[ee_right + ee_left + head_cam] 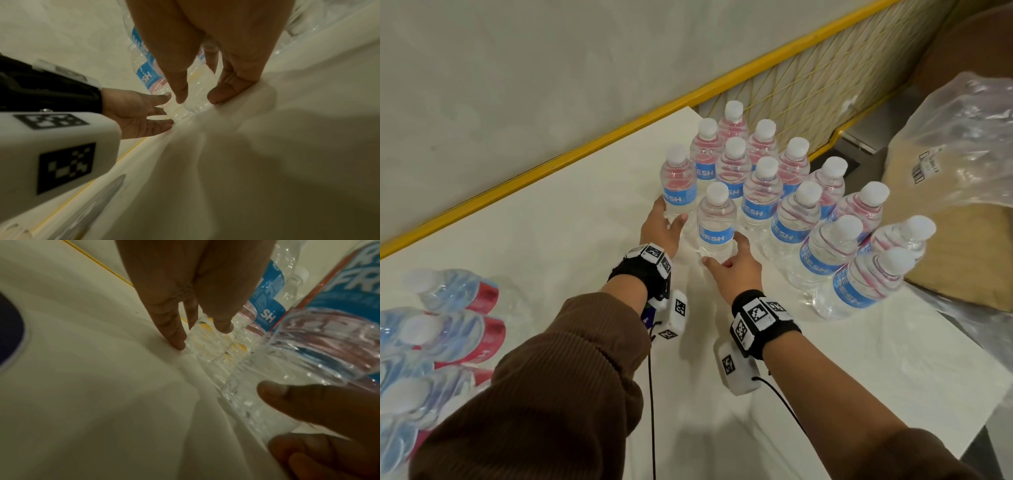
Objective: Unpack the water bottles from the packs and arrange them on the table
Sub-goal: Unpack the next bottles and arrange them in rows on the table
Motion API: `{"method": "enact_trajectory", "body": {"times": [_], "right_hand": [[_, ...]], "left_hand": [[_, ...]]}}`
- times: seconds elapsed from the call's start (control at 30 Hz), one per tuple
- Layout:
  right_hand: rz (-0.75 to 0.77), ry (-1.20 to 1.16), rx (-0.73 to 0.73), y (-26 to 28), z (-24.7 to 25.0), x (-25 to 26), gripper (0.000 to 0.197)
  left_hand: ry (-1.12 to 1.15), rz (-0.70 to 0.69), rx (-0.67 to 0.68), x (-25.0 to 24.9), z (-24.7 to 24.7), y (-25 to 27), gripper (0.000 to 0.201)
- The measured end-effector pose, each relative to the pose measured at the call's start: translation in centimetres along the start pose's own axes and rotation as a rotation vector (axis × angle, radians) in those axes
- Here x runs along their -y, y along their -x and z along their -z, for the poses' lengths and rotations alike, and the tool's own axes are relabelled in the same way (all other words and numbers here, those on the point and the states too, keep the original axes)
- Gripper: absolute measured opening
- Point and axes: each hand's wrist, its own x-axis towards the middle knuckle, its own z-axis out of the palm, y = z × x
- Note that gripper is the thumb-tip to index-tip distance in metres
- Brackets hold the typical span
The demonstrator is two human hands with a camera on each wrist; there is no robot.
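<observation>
Several clear water bottles (763,192) with blue labels and white caps stand in rows on the white table (571,240). My left hand (669,214) reaches to the base of the leftmost bottle (677,185), with straight thumb and fingers (174,331) on either side of it and touching it. My right hand (722,251) cups the base of the front bottle (715,219), which stands on the table with thumb and curled fingers (226,91) round it. A wrapped pack (431,325) of bottles lies at the left edge.
A yellow rail (585,150) runs along the table's far edge by the wall, with a mesh fence (808,78) beyond the corner. Crumpled empty plastic wrap (962,137) and a cardboard box (962,267) sit to the right of the table. Bare table lies in front of the rows.
</observation>
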Motion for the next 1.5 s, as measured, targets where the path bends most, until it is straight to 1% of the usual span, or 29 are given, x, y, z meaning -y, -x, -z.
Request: {"method": "enact_trajectory", "body": {"times": [0.13, 0.23, 0.37, 0.5, 0.73, 0.97, 1.27, 1.5], "right_hand": [[-0.063, -0.067, -0.032, -0.5, -0.6, 0.7, 0.064], [-0.067, -0.089, -0.024, -0.8, -0.8, 1.0, 0.062], [-0.078, -0.11, -0.045, -0.9, -1.1, 1.1, 0.061], [-0.104, -0.143, -0.069, -1.1, -1.3, 1.3, 0.06], [-0.091, -0.178, -0.061, -1.2, -1.4, 1.2, 0.057], [-0.089, -0.163, -0.058, -1.8, -1.6, 1.3, 0.058], [-0.091, -0.176, -0.066, -2.2, -1.9, 0.9, 0.058], [-0.074, -0.121, -0.023, -3.0, -2.2, 0.5, 0.059]], "left_hand": [[0.011, 0.012, -0.021, 0.1, -0.1, 0.0, 0.06], [0.014, 0.032, -0.023, 0.3, -0.1, -0.3, 0.063], [-0.014, 0.024, -0.033, 0.6, 0.0, -0.8, 0.059], [0.002, 0.041, -0.033, 0.7, -0.2, -1.2, 0.059], [0.083, 0.079, -0.063, 0.6, -0.5, -1.7, 0.055], [0.089, 0.081, -0.093, 0.6, -0.8, -2.0, 0.054], [0.112, 0.085, -0.096, 0.9, -0.8, -2.1, 0.054], [0.102, 0.098, -0.076, 1.1, -0.6, -2.1, 0.055]]}}
